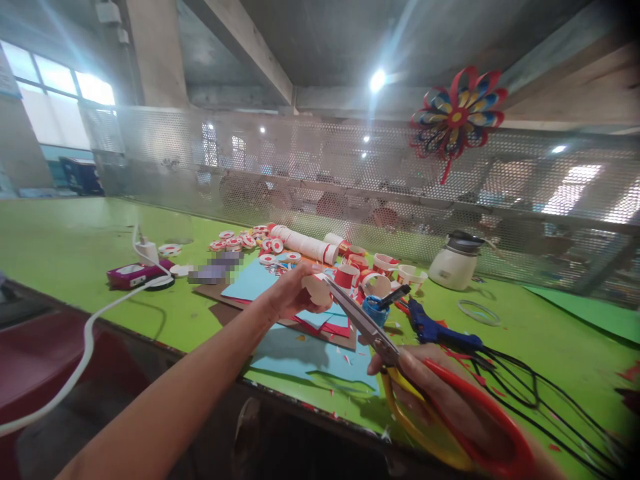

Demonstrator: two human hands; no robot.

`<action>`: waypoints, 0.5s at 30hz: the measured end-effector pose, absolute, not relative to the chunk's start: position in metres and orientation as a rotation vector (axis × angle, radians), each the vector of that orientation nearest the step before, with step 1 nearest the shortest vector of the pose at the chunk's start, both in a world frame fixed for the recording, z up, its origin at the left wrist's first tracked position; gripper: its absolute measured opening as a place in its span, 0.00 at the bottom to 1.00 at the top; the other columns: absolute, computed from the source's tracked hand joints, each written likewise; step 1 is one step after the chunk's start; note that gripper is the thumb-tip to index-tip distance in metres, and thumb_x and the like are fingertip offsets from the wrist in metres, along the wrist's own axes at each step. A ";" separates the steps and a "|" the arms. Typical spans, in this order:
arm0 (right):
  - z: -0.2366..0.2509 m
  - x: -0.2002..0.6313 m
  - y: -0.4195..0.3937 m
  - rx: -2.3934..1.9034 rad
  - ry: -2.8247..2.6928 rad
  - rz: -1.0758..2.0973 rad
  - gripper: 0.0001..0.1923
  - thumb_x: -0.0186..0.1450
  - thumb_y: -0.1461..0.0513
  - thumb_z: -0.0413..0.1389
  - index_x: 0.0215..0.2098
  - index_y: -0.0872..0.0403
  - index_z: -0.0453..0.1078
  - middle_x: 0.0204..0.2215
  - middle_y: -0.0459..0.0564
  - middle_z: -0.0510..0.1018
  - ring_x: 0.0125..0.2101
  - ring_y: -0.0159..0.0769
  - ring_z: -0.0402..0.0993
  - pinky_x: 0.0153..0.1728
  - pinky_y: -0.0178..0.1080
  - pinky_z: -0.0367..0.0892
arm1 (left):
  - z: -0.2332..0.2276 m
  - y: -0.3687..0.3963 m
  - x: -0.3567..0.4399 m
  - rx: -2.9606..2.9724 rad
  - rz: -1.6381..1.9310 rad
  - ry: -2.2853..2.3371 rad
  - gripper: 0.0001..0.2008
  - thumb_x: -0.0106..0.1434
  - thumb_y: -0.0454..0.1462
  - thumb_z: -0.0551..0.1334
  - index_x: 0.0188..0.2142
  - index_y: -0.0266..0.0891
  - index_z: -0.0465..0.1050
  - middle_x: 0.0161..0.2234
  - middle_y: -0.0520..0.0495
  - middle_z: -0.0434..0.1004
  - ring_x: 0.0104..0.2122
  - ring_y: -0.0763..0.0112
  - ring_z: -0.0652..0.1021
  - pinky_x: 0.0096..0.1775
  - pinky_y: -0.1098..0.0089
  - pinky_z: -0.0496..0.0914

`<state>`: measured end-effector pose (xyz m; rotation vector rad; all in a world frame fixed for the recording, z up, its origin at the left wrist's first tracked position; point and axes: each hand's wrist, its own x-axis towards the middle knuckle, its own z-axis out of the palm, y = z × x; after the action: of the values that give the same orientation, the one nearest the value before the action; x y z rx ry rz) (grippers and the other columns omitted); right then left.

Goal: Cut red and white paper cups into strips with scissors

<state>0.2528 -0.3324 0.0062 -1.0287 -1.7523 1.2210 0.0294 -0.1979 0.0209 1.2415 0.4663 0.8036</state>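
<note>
Red-and-yellow-handled scissors (380,340), gripped in the right hand (430,387), bite w/ blades part-open into a small pale paper disc (316,288) pinched closed in the left hand (295,293), above the green desk (75,247). Step looks like mid-trim; next cut likely needs the disc turned into the blades.

Pale paper disc (317,289) held upright, red-and-yellow scissors (400,357) open at its edge

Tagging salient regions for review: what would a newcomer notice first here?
The scissors with red and yellow handles, held in the right hand at lower centre, blades at a small paper piece pinched in the left hand. Behind, a colourful paper pinwheel hangs on the mesh screen, upper right.
</note>
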 end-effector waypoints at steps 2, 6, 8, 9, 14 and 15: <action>0.007 0.253 -0.332 -1.025 -1.766 1.222 0.20 0.67 0.50 0.46 0.35 0.55 0.72 0.12 0.38 0.58 0.15 0.25 0.52 0.19 0.32 0.50 | 0.020 -0.197 0.029 1.246 0.796 0.464 0.19 0.51 0.48 0.54 0.21 0.32 0.69 0.15 0.44 0.69 0.16 0.70 0.68 0.18 0.72 0.54; 0.008 0.256 -0.332 -0.995 -1.776 1.288 0.19 0.68 0.50 0.45 0.38 0.54 0.72 0.15 0.40 0.61 0.18 0.27 0.55 0.23 0.33 0.53 | 0.019 -0.196 0.030 1.242 0.811 0.459 0.18 0.51 0.48 0.53 0.19 0.34 0.66 0.15 0.45 0.68 0.16 0.71 0.67 0.18 0.72 0.52; 0.007 0.257 -0.333 -0.991 -1.730 1.358 0.18 0.68 0.51 0.45 0.39 0.53 0.72 0.17 0.41 0.62 0.19 0.27 0.55 0.22 0.33 0.53 | 0.020 -0.198 0.031 1.234 0.816 0.457 0.18 0.51 0.48 0.54 0.18 0.35 0.65 0.15 0.46 0.68 0.16 0.71 0.67 0.18 0.72 0.52; 0.006 0.257 -0.333 -0.989 -1.695 1.398 0.18 0.68 0.51 0.45 0.39 0.53 0.72 0.18 0.41 0.62 0.19 0.27 0.56 0.22 0.33 0.52 | 0.021 -0.198 0.031 1.233 0.818 0.448 0.18 0.51 0.48 0.54 0.18 0.35 0.65 0.15 0.46 0.68 0.16 0.71 0.67 0.18 0.72 0.52; 0.002 0.257 -0.333 -0.961 -1.578 1.506 0.19 0.68 0.51 0.48 0.40 0.56 0.72 0.19 0.43 0.64 0.20 0.25 0.57 0.22 0.31 0.52 | 0.021 -0.200 0.032 1.205 0.844 0.410 0.17 0.51 0.47 0.54 0.20 0.34 0.67 0.15 0.46 0.68 0.16 0.71 0.68 0.18 0.72 0.55; 0.001 0.257 -0.333 -0.951 -1.568 1.509 0.19 0.67 0.51 0.48 0.40 0.56 0.72 0.19 0.43 0.64 0.20 0.25 0.57 0.22 0.31 0.53 | 0.021 -0.200 0.031 1.201 0.844 0.411 0.17 0.52 0.46 0.54 0.21 0.33 0.68 0.15 0.45 0.68 0.16 0.71 0.68 0.19 0.72 0.56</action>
<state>0.2571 -0.3329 0.0012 -0.9511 -1.5681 1.5092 0.0315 -0.1996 0.0210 1.2012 0.4109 0.8439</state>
